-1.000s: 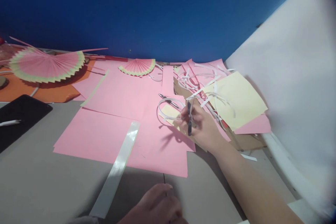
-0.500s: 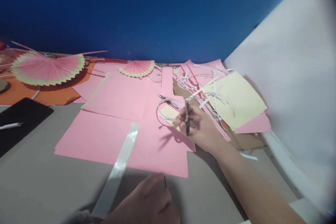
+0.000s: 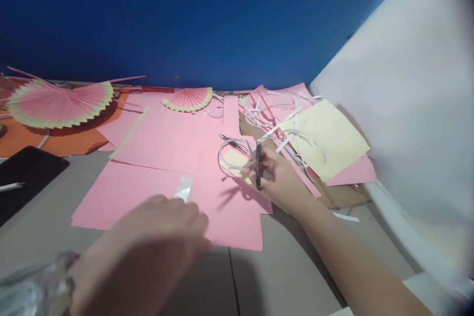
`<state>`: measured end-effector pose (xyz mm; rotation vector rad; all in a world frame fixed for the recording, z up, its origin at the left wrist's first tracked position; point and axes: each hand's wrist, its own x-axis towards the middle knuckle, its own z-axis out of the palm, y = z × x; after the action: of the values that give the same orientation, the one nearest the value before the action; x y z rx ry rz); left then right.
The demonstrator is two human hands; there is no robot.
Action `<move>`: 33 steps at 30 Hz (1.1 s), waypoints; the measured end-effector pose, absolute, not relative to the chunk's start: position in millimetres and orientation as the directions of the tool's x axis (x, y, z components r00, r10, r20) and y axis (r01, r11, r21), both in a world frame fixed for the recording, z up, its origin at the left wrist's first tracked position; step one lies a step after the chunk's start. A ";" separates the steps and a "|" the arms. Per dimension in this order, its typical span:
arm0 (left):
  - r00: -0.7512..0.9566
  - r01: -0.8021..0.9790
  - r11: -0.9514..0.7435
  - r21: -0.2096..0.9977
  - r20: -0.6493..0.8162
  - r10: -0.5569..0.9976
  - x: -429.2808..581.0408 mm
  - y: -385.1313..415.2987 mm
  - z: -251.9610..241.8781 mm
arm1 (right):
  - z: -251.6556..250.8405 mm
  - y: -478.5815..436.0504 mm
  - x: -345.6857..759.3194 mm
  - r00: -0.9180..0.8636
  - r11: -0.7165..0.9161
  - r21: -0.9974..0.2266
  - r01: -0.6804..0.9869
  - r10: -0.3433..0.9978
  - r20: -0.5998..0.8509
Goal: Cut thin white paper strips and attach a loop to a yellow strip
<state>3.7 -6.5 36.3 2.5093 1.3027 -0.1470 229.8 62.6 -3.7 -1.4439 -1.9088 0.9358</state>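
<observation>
My right hand (image 3: 281, 177) is closed on a pair of scissors (image 3: 258, 168), whose slim blades are parted and point left and up. Under and behind the blades lie a looped white strip (image 3: 219, 150), a small pale yellow paper piece (image 3: 233, 159) and a pen (image 3: 229, 141). My left hand (image 3: 159, 227), smeared by motion, is over a shiny whitish strip (image 3: 184, 187) that lies on a pink paper sheet (image 3: 122, 197). Only the strip's far end shows. Its fingers curl down out of sight, so what they hold is hidden.
A black flat device (image 3: 29, 177) lies at the left, before a pleated pink-and-yellow paper fan (image 3: 62, 103). A smaller fan (image 3: 188, 99) rests at the back. Thin white strips (image 3: 266, 113) and yellow paper (image 3: 326, 138) lie at the right. A blue wall (image 3: 203, 19) stands behind.
My left hand has moved forward and left from the front edge, now covering most of the shiny strip. The right hand still holds the scissors, which have turned so the blades show. The view shifts slightly.
</observation>
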 end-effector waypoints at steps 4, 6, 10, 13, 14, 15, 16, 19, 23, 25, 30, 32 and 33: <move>0.438 0.899 -0.428 0.096 -0.243 0.866 -15.1 19.0 39.8 | 0.7 64.4 228.7 -0.271 0.195 -0.759 0.621 0.962 0.026; 0.368 0.929 -0.364 0.065 -0.266 0.891 -16.7 24.6 35.2 | 2.5 64.0 227.4 -0.263 0.199 -0.755 0.625 0.964 0.036; 0.307 0.952 -0.291 0.097 -0.343 0.888 -14.5 28.7 29.3 | 3.6 61.7 226.0 -0.233 0.187 -0.748 0.637 0.972 0.044; 0.340 0.940 -0.298 0.168 -0.362 0.868 -15.9 29.9 29.3 | 3.5 61.4 228.5 -0.202 0.190 -0.730 0.657 0.977 0.073; 0.344 0.938 -0.297 0.179 -0.364 0.866 -16.9 30.2 29.3 | 3.4 62.0 230.0 -0.190 0.195 -0.717 0.669 0.978 0.089; 0.349 0.936 -0.298 0.190 -0.366 0.863 -18.0 30.5 29.1 | 3.3 62.8 231.7 -0.175 0.199 -0.695 0.691 0.979 0.106; 0.357 0.932 -0.300 0.205 -0.362 0.861 -19.2 30.8 28.6 | 3.2 63.9 233.5 -0.154 0.199 -0.661 0.724 0.980 0.126; 0.401 0.906 -0.311 0.288 -0.344 0.849 -22.3 32.1 25.8 | 3.1 67.7 238.3 -0.094 0.177 -0.528 0.830 0.979 0.181; 0.359 0.905 -0.246 0.348 -0.312 0.880 -23.4 33.8 26.1 | 3.4 70.5 240.8 -0.073 0.164 -0.470 0.867 0.976 0.205; 0.318 0.911 -0.197 0.361 -0.315 0.894 -22.4 33.3 29.2 | 3.2 70.6 240.9 -0.080 0.168 -0.466 0.869 0.976 0.201; 0.306 0.869 -0.147 0.472 -0.280 0.910 -19.3 30.2 36.5 | 2.1 70.4 240.8 -0.117 0.199 -0.460 0.865 0.973 0.201; 0.337 0.855 -0.183 0.485 -0.252 0.907 -18.0 29.7 38.7 | 2.2 70.3 240.8 -0.115 0.196 -0.452 0.870 0.973 0.201; 0.351 0.853 -0.202 0.480 -0.243 0.904 -17.0 28.8 40.1 | 2.3 70.2 240.8 -0.115 0.193 -0.445 0.875 0.974 0.197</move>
<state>-17.0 28.8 40.1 2.0790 1.5247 0.1233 240.8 70.2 2.3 -1.7247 -2.0356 0.3014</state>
